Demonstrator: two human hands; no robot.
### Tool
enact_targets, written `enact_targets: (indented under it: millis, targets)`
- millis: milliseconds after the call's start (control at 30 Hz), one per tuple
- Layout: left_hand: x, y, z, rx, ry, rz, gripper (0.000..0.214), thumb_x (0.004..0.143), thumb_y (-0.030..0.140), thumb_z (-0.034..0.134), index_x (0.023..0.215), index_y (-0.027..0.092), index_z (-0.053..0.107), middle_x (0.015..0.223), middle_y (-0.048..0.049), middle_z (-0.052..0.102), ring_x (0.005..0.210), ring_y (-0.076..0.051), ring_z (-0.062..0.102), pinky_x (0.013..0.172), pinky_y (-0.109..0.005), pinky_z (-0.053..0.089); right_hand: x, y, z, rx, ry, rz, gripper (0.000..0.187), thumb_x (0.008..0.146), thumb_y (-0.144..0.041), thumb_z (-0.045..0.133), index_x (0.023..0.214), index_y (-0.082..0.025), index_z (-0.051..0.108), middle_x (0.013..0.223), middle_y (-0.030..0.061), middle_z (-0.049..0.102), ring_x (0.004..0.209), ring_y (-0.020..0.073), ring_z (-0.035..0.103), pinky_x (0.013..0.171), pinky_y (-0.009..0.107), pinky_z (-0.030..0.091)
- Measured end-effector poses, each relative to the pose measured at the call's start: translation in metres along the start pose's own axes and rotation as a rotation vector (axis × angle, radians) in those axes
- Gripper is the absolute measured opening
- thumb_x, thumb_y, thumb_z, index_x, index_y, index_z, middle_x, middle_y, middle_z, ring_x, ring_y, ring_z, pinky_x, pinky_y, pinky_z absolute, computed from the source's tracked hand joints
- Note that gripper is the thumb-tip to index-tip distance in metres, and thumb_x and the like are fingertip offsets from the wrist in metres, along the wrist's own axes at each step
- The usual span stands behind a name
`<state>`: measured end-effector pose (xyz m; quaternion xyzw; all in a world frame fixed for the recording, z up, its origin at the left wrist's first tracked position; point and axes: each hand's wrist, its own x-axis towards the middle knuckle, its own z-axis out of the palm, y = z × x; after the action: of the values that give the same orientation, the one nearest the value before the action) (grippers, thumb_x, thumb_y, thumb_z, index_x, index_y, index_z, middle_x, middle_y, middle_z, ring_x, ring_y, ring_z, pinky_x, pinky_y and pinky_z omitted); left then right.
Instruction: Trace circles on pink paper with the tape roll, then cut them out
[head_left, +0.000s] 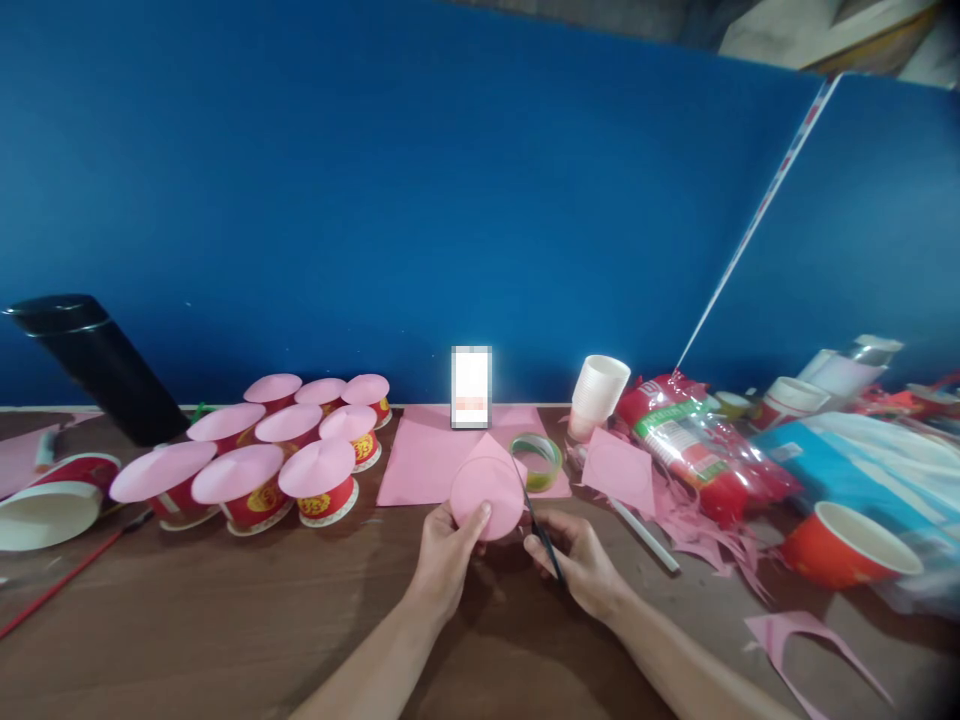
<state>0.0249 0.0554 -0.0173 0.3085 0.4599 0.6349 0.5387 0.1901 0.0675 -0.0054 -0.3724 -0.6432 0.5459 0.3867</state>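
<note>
My left hand (pixel 448 560) pinches a pink paper disc (pixel 487 492) with a pointed flap, thumb on its face. My right hand (pixel 576 560) is closed on black scissors (pixel 541 528), whose blades meet the disc's right edge. Both hands hover over the brown table (pixel 225 620). Behind the disc lie a pink paper sheet (pixel 424 455) and a green tape roll (pixel 538 458).
Several upturned red paper cups topped with pink cones (pixel 259 450) stand at the left. A black flask (pixel 97 365) and a tipped red cup (pixel 52 495) lie far left. A white cup stack (pixel 596 395), a red plastic package (pixel 697 440), pink scraps (pixel 705 530) and a red cup (pixel 847 545) sit right.
</note>
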Motion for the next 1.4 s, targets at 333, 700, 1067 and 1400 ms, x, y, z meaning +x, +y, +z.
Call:
enact_targets:
  millis: [333, 700, 1067, 1400]
  targets:
    - [-0.0007, 0.0017, 0.0016, -0.029, 0.002, -0.006, 0.028, 0.061, 0.035, 0.073, 0.071, 0.011, 0.062, 0.054, 0.0010, 0.056, 0.043, -0.006, 0.040, 0.042, -0.018, 0.032, -0.0003, -0.0025, -0.0004, -0.036, -0.006, -0.017, 0.033, 0.076, -0.040, 0.062, 0.094, -0.012, 0.060, 0.059, -0.0023, 0.046, 0.051, 0.0093, 0.040, 0.046, 0.020, 0.037]
    - [0.0000, 0.0001, 0.0001, -0.016, -0.014, 0.005, 0.027, 0.065, 0.034, 0.071, 0.072, 0.010, 0.060, 0.054, 0.0015, 0.055, 0.044, -0.005, 0.039, 0.042, -0.017, 0.032, -0.0003, -0.0029, 0.0001, -0.032, -0.004, -0.017, 0.031, 0.077, -0.041, 0.061, 0.090, -0.013, 0.061, 0.059, -0.0024, 0.045, 0.050, 0.0086, 0.039, 0.045, 0.020, 0.035]
    - [-0.0009, 0.0022, 0.0019, -0.035, 0.016, -0.002, 0.029, 0.061, 0.035, 0.073, 0.071, 0.011, 0.062, 0.052, 0.0013, 0.056, 0.042, -0.006, 0.040, 0.042, -0.019, 0.032, 0.0003, 0.0010, 0.0003, -0.016, 0.018, 0.016, 0.033, 0.076, -0.044, 0.060, 0.089, -0.013, 0.061, 0.057, -0.0030, 0.043, 0.049, 0.0085, 0.037, 0.043, 0.020, 0.034]
    - [-0.0010, 0.0018, 0.0014, -0.049, 0.020, 0.002, 0.028, 0.061, 0.033, 0.073, 0.071, 0.010, 0.062, 0.054, 0.0010, 0.056, 0.043, -0.005, 0.040, 0.042, -0.018, 0.033, 0.0005, 0.0019, 0.0002, -0.027, 0.018, 0.011, 0.028, 0.078, -0.041, 0.059, 0.084, -0.013, 0.060, 0.056, -0.0038, 0.042, 0.047, 0.0076, 0.037, 0.043, 0.019, 0.033]
